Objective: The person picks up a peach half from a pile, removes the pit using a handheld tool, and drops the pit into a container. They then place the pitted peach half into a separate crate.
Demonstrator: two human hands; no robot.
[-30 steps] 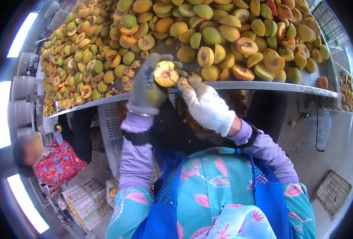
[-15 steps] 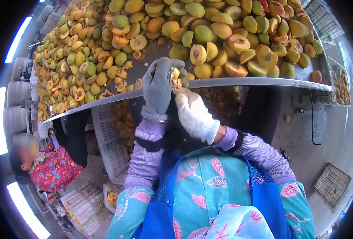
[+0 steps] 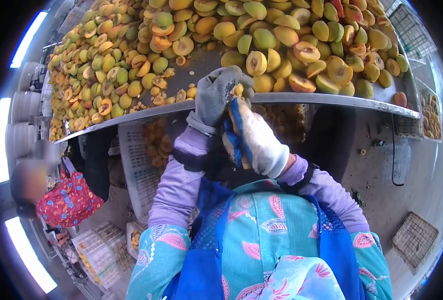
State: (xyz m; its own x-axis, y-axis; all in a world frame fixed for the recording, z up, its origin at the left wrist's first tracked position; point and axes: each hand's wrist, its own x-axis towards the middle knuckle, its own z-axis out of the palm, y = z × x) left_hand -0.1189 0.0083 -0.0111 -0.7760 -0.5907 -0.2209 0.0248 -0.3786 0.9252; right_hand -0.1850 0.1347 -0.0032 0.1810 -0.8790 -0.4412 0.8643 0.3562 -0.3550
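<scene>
At the metal table's front edge, my left hand, in a grey glove, is curled round a small yellow-orange piece of fruit. My right hand, in a white glove, is closed round a tool with a blue handle. The tool's upper end meets the fruit between my hands; its tip is hidden. Beyond them, halved yellow and green fruits with brown centres are heaped on the table. Small pale bits lie on the bare metal beside the grey glove.
Another person in a red patterned top is at the left. Below the table stand a white crate and more fruit. A wire basket lies on the floor at the right, and a fruit crate stands beyond the table's end.
Both hands have shifted slightly right in the view. My right hand has turned, and the blue handle now shows. The other person's head has moved slightly down.
</scene>
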